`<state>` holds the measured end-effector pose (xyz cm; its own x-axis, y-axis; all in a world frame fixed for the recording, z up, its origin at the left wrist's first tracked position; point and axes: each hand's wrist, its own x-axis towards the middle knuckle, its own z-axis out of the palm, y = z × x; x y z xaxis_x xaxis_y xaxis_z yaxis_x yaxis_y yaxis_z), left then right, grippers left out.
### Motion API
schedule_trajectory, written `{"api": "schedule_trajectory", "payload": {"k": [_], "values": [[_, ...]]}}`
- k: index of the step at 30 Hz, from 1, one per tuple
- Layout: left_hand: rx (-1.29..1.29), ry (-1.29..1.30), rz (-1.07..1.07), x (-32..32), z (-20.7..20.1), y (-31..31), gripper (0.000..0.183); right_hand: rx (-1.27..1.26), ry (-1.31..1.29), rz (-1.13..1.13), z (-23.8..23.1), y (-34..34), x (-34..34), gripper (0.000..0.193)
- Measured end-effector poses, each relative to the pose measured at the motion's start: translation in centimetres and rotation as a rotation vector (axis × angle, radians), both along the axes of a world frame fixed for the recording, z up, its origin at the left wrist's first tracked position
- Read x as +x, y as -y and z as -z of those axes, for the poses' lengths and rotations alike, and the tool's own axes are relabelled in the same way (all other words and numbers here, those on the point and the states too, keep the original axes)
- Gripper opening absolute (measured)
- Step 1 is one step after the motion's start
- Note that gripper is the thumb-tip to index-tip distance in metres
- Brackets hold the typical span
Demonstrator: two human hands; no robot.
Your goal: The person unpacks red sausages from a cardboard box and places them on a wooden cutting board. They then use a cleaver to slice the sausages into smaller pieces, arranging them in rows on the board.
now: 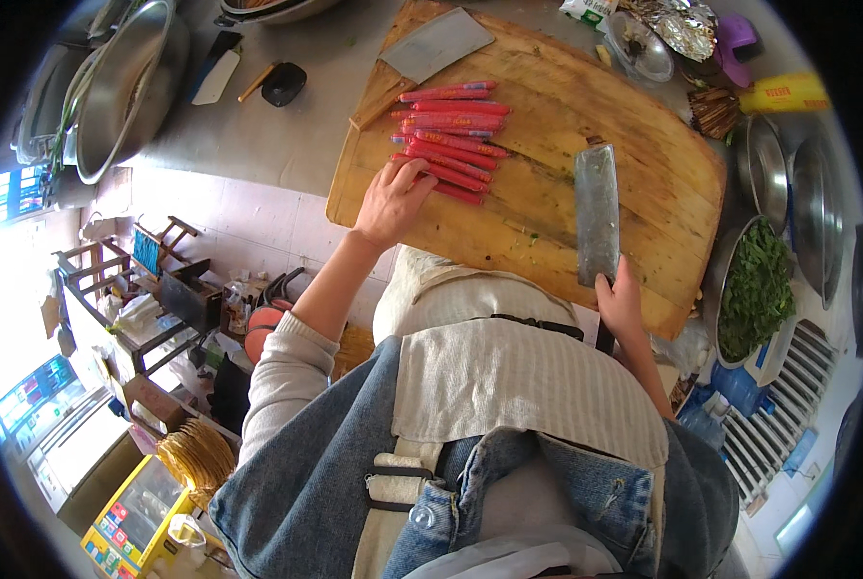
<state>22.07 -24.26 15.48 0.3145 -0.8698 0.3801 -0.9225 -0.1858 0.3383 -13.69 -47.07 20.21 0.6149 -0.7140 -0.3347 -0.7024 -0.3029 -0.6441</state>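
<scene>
Several red-wrapped sausages (451,133) lie side by side on the wooden cutting board (509,232), left of its middle. My left hand (393,201) is at their near left ends, its bent fingers closed over the nearest ones; the fingertips are partly hidden. In my right hand (621,299) is a cleaver (598,214) gripped by its handle near the board's front edge. Its broad grey blade points away from me over the board, apart from the sausages. Another cleaver (438,46) with a wooden handle lies across the board's far left corner.
Right of the board stand a bowl of green leaves (755,289) and metal bowls (762,164). Foil (678,27), a clear bowl (639,48) and a yellow packet (784,93) sit at the back right. A large metal basin (127,96) and a knife (217,77) are left.
</scene>
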Motion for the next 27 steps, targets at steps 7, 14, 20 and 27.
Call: {"api": "schedule_trajectory", "payload": {"k": [7, 14, 20, 27], "values": [[0.091, 0.001, 0.034, -2.2, -0.4, 0.1, 0.027, 0.055, 0.006, 0.021, -0.4, 0.7, 0.0, 0.043], [-0.030, -0.084, 0.241, -8.0, 0.4, 2.2, 0.032, -0.125, 0.099, -0.021, 1.0, 1.5, -0.7, 0.032], [-0.138, -0.115, 0.330, -9.6, 0.9, 4.2, 0.036, -0.114, -0.062, -0.195, -2.3, 1.2, -1.5, 0.034], [-0.201, -0.041, 0.389, -11.7, 1.5, 7.5, 0.029, -0.215, -0.082, -0.266, -2.5, -0.4, -1.2, 0.036]]}}
